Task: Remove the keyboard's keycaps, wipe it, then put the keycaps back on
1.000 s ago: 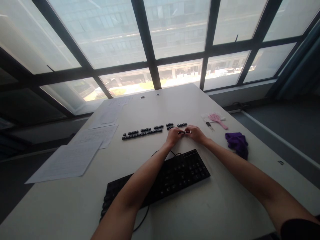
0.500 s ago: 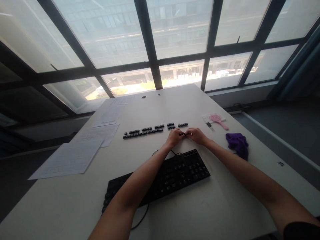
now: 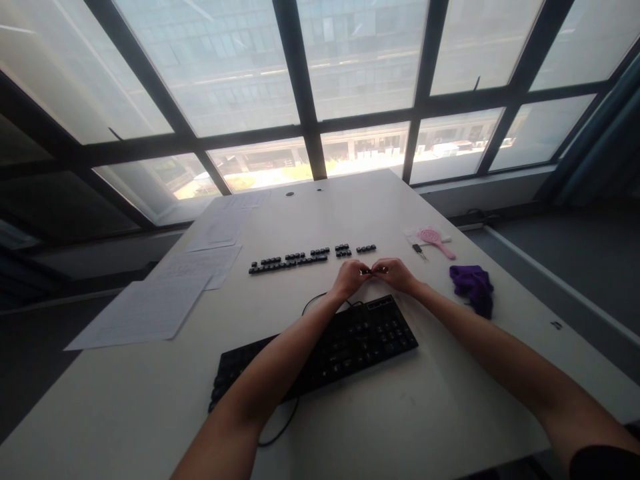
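My left hand (image 3: 350,277) and my right hand (image 3: 394,273) meet just beyond the black keyboard (image 3: 320,353), fingers curled in a pinch. Between the fingertips sit small black keycaps (image 3: 373,271), touching the white table (image 3: 430,413). Rows of loose black keycaps (image 3: 290,261) lie in a line further back, left of the hands, with a short group of keycaps (image 3: 366,249) just behind them. The keyboard lies under my forearms, tilted, its cable looping toward the hands.
A pink brush (image 3: 434,239) and a small dark tool (image 3: 418,249) lie at the right back. A purple cloth (image 3: 473,285) sits right of my right hand. Paper sheets (image 3: 150,307) cover the table's left side. Large windows stand behind the table.
Both hands have stayed together on the keycaps, shifting only slightly. The view drifted a little, so the table's contents sit marginally lower and to the right.
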Motion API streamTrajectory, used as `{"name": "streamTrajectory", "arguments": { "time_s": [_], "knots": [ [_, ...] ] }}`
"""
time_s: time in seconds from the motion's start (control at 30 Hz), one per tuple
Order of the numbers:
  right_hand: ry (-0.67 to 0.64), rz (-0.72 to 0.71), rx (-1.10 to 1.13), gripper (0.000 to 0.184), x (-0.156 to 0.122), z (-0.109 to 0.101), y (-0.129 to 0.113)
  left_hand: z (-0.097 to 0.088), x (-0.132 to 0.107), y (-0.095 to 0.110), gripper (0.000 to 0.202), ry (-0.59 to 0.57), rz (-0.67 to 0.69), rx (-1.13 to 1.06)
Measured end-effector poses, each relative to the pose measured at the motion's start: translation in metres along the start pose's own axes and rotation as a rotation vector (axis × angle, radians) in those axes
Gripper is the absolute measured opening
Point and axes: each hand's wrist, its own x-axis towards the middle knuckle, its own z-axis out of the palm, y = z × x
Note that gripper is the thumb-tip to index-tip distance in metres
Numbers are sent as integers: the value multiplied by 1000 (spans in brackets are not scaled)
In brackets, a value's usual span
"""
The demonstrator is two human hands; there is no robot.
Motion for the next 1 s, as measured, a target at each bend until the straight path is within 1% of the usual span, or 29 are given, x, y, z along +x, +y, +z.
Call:
{"name": "streamTrajectory", "arguments": {
  "time_s": [0.1, 0.2, 0.33, 0.43, 0.5, 0.6, 0.67, 0.87, 1.0],
  "knots": [
    [24, -6, 56, 10, -11, -9, -18, -6, -15, 16, 14, 21, -27, -40],
    [13, -24, 127, 12, -29, -22, -45, -15, -39, 34, 17, 14, -43, -109],
    [-97, -45, 165, 10, -57, -34, -77, -22, -79, 54, 19, -64, -69, -250],
    [-209, -92, 114, 11, -71, -40, -92, -21, -104, 64, 22, -102, -39, -258],
    [-279, -126, 64, 14, -74, -43, -98, -19, -114, 68, 23, -97, -15, -221],
    [-360, -154, 1, 18, -73, -45, -103, -16, -122, 70, 23, -55, -6, -129],
    [-383, -160, -17, 18, -71, -46, -105, -13, -124, 69, 21, -21, -11, -82],
    [-394, -161, -14, 19, -69, -44, -108, -6, -127, 64, 11, 42, -33, -81],
    [-397, -156, -29, 19, -70, -43, -107, -4, -130, 63, 8, 57, -3, -34]
  ]
}}
